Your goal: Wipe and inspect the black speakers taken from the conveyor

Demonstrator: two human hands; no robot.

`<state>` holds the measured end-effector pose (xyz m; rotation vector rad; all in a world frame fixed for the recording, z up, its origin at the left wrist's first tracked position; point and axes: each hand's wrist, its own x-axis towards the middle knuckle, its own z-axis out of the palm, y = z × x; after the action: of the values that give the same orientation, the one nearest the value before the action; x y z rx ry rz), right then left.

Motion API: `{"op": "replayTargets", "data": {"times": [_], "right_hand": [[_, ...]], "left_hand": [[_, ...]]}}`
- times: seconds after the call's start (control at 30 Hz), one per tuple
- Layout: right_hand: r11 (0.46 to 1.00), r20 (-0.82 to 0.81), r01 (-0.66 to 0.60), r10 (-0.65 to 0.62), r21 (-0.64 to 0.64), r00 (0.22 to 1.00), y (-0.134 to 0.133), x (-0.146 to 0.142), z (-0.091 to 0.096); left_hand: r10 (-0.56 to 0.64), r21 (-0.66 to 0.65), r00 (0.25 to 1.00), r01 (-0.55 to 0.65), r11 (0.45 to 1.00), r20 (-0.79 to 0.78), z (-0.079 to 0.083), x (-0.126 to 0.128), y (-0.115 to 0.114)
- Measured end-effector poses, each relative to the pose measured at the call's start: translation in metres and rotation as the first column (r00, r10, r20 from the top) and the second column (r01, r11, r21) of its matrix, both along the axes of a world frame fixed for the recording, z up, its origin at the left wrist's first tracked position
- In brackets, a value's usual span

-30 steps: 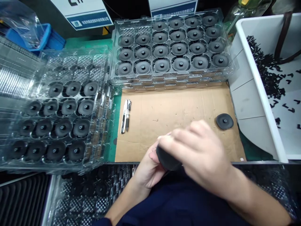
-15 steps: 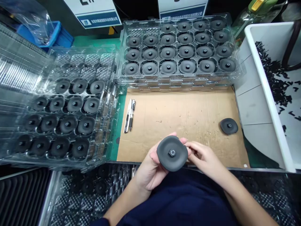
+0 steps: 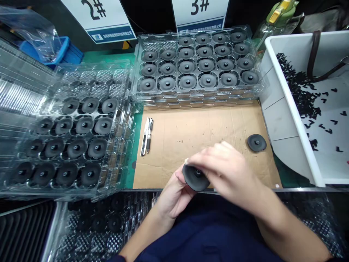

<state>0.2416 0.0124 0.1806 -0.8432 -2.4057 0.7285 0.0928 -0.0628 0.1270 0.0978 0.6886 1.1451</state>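
Note:
A black rounded-square dish-shaped part (image 3: 195,180) with a small hub in its middle is held in my left hand (image 3: 174,196), whose fingers are closed around its lower left side. My right hand (image 3: 226,171) is closed over the same part from the upper right, fingers bent along its top edge and covering much of its face. Whether a smaller piece is pinched in those fingers is hidden. A similar black part (image 3: 256,142) lies on the cardboard sheet (image 3: 169,138) to the right of my hands.
A clear tray (image 3: 136,82) of similar parts stands behind the cardboard, another clear tray (image 3: 116,131) at left. A white bin (image 3: 293,112) at right holds many small black pieces (image 3: 300,87). A pen (image 3: 149,140) and a utility knife (image 3: 144,140) lie on the cardboard's left side.
My right hand has risen from the part's right edge and now lies over its top. The part tilts, partly covered. The view has shifted slightly right.

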Motion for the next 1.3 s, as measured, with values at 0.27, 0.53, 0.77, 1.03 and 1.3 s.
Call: {"op": "replayTargets", "data": {"times": [0.27, 0.53, 0.77, 1.03, 1.3], "right_hand": [[0.989, -0.155, 0.082, -0.100, -0.120, 0.983, 0.007, -0.006, -0.015], [0.801, 0.092, 0.297, -0.293, -0.519, 0.952, -0.015, 0.027, -0.104], [0.807, -0.005, 0.390, -0.437, -0.442, 0.899, -0.013, 0.015, -0.062], [0.980, -0.023, 0.010, -0.015, -0.200, 1.000, -0.003, -0.007, -0.006], [0.894, -0.154, 0.124, -0.209, -0.431, 0.966, -0.002, -0.004, -0.023]], "left_hand": [[0.068, -0.009, 0.992, -0.069, 0.998, -0.105, -0.004, -0.006, 0.003], [0.079, 0.009, 0.995, -0.078, 0.997, -0.066, -0.001, -0.019, 0.003], [0.067, 0.011, 0.994, -0.066, 0.998, -0.086, -0.001, -0.016, 0.007], [0.144, -0.021, 0.962, -0.153, 0.988, -0.232, -0.004, -0.012, 0.007], [0.131, -0.059, 0.959, -0.150, 0.987, -0.249, -0.004, -0.009, 0.011]]}}
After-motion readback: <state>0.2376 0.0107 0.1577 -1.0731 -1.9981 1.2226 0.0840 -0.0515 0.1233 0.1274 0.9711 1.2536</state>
